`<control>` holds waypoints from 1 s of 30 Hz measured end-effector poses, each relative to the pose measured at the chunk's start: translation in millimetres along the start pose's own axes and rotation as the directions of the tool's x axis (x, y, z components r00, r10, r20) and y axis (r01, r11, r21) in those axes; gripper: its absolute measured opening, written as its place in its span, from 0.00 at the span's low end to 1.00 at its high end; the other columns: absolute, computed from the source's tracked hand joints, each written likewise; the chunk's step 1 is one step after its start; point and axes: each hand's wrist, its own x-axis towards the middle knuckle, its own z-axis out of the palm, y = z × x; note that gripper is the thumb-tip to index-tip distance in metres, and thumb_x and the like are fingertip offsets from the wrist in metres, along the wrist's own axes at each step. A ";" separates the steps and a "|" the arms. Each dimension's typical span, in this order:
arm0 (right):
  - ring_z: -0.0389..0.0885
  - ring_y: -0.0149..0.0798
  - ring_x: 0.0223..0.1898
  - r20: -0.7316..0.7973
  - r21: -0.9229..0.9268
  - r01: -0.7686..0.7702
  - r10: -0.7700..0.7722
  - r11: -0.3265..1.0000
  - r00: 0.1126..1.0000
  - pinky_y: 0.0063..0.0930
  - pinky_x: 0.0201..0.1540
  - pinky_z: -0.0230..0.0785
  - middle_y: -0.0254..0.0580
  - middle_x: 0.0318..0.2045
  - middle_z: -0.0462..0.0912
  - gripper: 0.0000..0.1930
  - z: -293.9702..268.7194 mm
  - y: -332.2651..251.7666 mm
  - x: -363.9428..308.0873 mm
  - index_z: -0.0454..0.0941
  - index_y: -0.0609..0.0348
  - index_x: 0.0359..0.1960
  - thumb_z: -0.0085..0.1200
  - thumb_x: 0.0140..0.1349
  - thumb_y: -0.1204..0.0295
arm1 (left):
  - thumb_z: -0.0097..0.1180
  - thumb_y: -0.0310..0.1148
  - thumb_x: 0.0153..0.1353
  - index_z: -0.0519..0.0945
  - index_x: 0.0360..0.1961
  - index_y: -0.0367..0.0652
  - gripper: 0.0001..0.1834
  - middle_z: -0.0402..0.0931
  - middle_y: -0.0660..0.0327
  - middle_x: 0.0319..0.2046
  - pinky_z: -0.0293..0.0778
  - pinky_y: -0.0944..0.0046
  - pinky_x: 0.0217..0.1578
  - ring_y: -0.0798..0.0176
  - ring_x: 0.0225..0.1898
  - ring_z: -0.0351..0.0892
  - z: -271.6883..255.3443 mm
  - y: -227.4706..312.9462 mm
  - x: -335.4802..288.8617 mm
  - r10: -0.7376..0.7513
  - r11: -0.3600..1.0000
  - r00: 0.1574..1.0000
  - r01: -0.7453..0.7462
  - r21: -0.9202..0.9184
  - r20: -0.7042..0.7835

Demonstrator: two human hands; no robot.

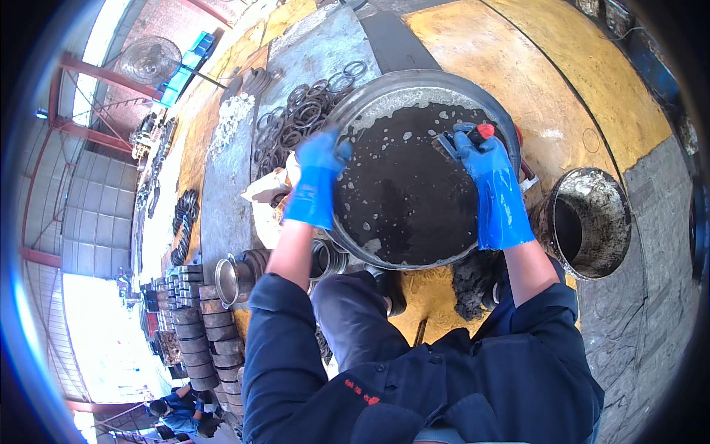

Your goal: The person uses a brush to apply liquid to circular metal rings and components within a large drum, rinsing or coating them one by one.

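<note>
In front of me stands a wide, round metal basin filled with dark, wet liquid, with pale foam patches along its far side. My right hand, in a blue rubber glove, is closed above the basin's right part. It grips a small tool with a grey, flat end pointing left and a red knob on the other side; its exact kind is unclear. My left hand, gloved alike, is at the left rim, its fingers smeared by motion. Whether it holds anything cannot be made out.
Black rings lie heaped beyond the basin's left side. A stained bucket lies tilted at right, and a metal pot is at left. Stacked dark cylinders stand farther left, near another person. A fan stands far left.
</note>
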 end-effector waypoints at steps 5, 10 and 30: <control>0.82 0.29 0.40 0.032 0.039 -0.025 0.023 0.999 0.999 0.24 0.46 0.73 0.39 0.38 0.85 0.12 0.1 8.8 4.4 0.81 0.61 0.46 0.59 0.62 0.70 | 0.57 0.45 0.55 0.75 0.55 0.47 0.26 0.82 0.49 0.40 0.76 0.49 0.47 0.44 0.43 0.81 100.7 56.4 -59.5 0.042 0.992 0.973 -0.013 -0.129 0.226; 0.81 0.27 0.39 -0.008 0.067 -0.053 0.053 0.996 0.999 0.24 0.45 0.73 0.36 0.37 0.85 0.13 -14.9 12.3 9.2 0.81 0.60 0.46 0.60 0.61 0.69 | 0.66 0.44 0.51 0.77 0.48 0.41 0.26 0.82 0.48 0.39 0.76 0.54 0.47 0.47 0.43 0.82 120.4 67.8 -46.1 -0.196 0.837 0.924 0.332 -0.435 0.328; 0.80 0.27 0.39 -0.232 0.165 -0.202 0.237 0.965 0.943 0.23 0.45 0.72 0.36 0.38 0.84 0.12 -63.3 5.0 14.9 0.82 0.60 0.47 0.59 0.62 0.71 | 0.70 0.32 0.49 0.68 0.59 0.33 0.37 0.77 0.51 0.48 0.75 0.56 0.43 0.56 0.45 0.77 206.3 93.0 93.9 -0.380 0.046 0.712 0.652 -0.757 0.591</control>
